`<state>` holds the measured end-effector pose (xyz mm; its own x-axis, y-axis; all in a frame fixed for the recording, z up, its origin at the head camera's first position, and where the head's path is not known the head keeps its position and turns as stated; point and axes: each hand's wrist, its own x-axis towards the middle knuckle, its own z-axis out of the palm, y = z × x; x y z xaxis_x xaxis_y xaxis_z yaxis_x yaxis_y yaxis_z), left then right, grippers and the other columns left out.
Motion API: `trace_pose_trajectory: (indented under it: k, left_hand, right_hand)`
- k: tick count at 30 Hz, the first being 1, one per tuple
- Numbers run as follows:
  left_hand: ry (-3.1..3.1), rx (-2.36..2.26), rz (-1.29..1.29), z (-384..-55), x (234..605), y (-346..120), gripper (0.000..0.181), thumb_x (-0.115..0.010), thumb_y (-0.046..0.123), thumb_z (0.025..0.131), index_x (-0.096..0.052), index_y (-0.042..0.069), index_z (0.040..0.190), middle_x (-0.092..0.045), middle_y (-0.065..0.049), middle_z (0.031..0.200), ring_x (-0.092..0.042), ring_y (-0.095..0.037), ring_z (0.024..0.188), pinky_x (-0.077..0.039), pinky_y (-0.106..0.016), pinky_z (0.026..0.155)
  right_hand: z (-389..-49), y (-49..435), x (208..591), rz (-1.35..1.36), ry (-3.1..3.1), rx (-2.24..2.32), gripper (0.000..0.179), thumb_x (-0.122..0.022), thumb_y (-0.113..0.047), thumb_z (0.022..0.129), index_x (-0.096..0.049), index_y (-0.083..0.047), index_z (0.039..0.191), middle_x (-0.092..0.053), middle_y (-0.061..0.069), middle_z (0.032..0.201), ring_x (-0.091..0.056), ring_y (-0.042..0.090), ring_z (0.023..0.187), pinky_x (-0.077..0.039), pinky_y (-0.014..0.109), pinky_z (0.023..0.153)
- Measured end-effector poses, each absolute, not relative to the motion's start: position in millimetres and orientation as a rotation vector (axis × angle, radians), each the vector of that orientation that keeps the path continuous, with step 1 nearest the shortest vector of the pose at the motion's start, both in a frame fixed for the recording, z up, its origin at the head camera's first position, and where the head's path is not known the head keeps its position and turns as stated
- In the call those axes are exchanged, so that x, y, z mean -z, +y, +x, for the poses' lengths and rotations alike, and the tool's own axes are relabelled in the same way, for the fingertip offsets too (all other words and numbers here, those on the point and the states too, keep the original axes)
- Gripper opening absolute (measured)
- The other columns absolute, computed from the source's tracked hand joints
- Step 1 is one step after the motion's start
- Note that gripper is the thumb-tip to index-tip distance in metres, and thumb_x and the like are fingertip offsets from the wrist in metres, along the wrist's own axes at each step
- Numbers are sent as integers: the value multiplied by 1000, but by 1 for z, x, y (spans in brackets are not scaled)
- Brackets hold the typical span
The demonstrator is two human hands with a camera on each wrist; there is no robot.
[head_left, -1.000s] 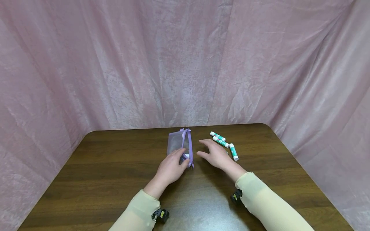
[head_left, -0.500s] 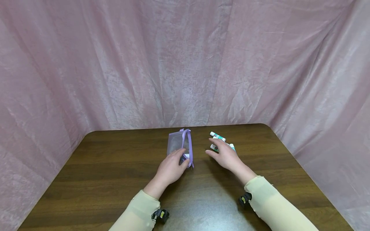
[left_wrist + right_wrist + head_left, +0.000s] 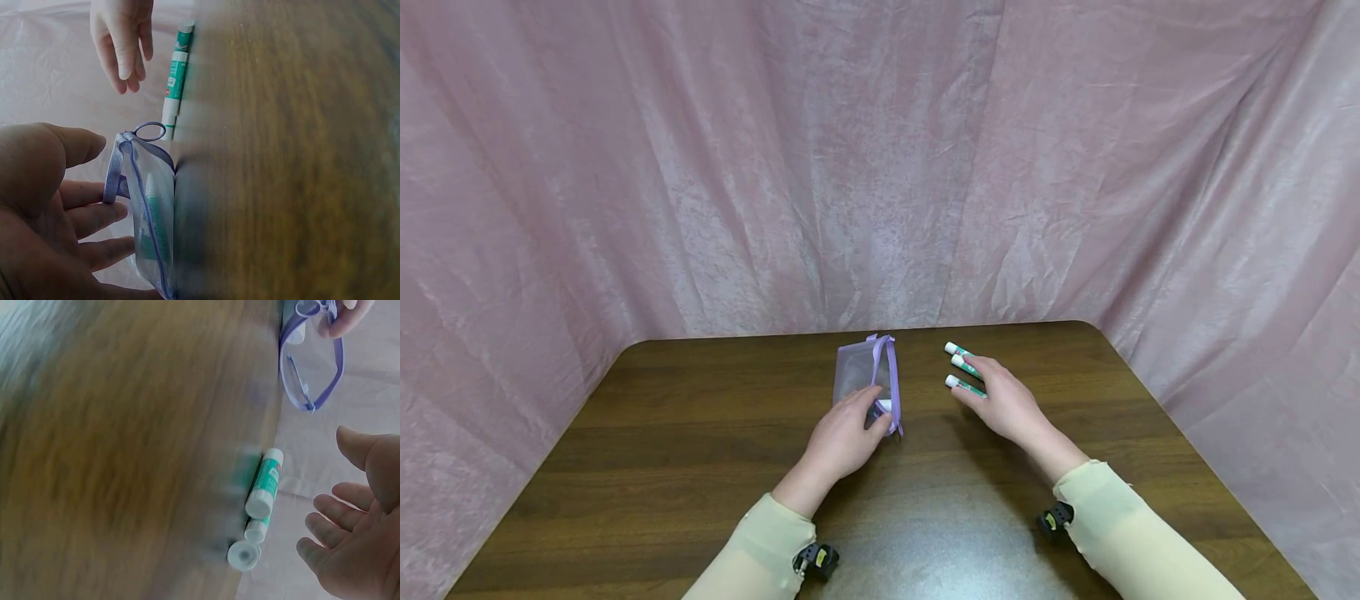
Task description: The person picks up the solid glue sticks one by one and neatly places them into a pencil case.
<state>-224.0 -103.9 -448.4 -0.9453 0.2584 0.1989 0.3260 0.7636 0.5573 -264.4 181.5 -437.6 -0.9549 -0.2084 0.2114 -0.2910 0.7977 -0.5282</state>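
pink curtain (image 3: 880,167) hangs in soft folds behind a brown wooden table (image 3: 625,467). from the left, the left hand (image 3: 844,429) rests against a purple-edged mesh pouch (image 3: 853,367), fingers loosely extended, thumb standing off, so it seems to steady rather than grip. the pouch sits toward the table's far edge, mouth gaping to the right, with a green tube (image 3: 154,228) showing through the mesh. light contact looks best there, since squeezing would probably narrow the opening. right of the pouch and apart from it lie the far tube (image 3: 957,349), the middle tube (image 3: 967,367) and the near tube (image 3: 964,386), white ends toward the pouch. the right hand (image 3: 1006,404) hovers at their right, thumb and fingers spread, nothing in its grasp. for a clean pick, it should straddle one tube's body and pinch only that, without rolling its neighbour.
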Motion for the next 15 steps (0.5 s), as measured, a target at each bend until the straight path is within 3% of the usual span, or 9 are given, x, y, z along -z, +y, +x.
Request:
trace_pose_trajectory:
  k: [15]
  left_hand:
    - [-2856,934,-467,-225,448,-104,51,-69,28,109,-63,2,152,-61,-23,156,-53,-41,150,-43,-58,123]
  right_hand:
    - [-264,205,439,364,-2869,-827,69,-72,-35,110,-47,-2,165,-47,24,167,-56,46,143,-48,70,110]
